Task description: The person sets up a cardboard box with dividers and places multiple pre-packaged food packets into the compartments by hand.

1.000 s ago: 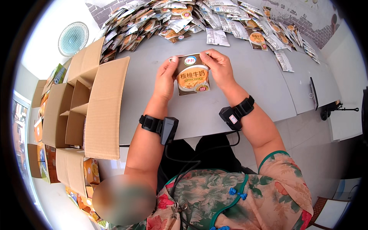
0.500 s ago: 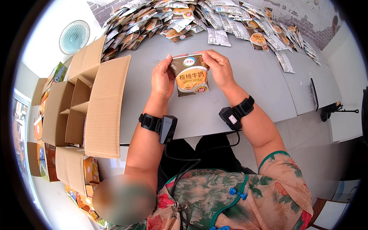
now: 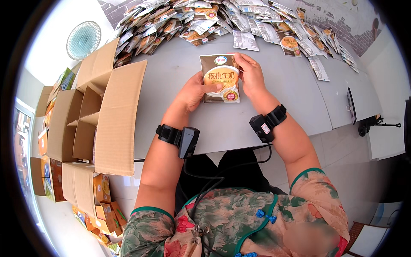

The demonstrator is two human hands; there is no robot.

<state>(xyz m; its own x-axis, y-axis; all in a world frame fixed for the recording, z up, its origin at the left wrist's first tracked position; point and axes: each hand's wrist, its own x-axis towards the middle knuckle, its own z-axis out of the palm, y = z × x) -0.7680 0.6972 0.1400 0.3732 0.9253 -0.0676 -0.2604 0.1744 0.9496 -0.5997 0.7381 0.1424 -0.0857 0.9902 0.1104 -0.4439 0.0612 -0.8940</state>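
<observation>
Between my two hands is a flat brown sachet (image 3: 220, 78) with a bowl of creamy orange drink printed on its front. It is held upright over the grey table, front side facing me. My left hand (image 3: 195, 92) grips its lower left side, the thumb lying across the printed bowl and the fingers hidden behind. At the upper right edge, my right hand (image 3: 251, 75) pinches the sachet with its thumb and fingers. Each wrist wears a black strap with a small black box.
Across the far side of the grey table (image 3: 180, 137) lies a large heap of similar sachets (image 3: 201, 25), some showing silver backs. An open cardboard box (image 3: 120, 120) with dividers stands at the left. Orange cartons (image 3: 102, 188) sit below it. A dark flat device (image 3: 351, 105) is at the right edge.
My left hand has slid from the sachet's upper left corner down to its lower left, thumb now across the front. The sachet has moved slightly right and looks flatter; my right hand stays on it.
</observation>
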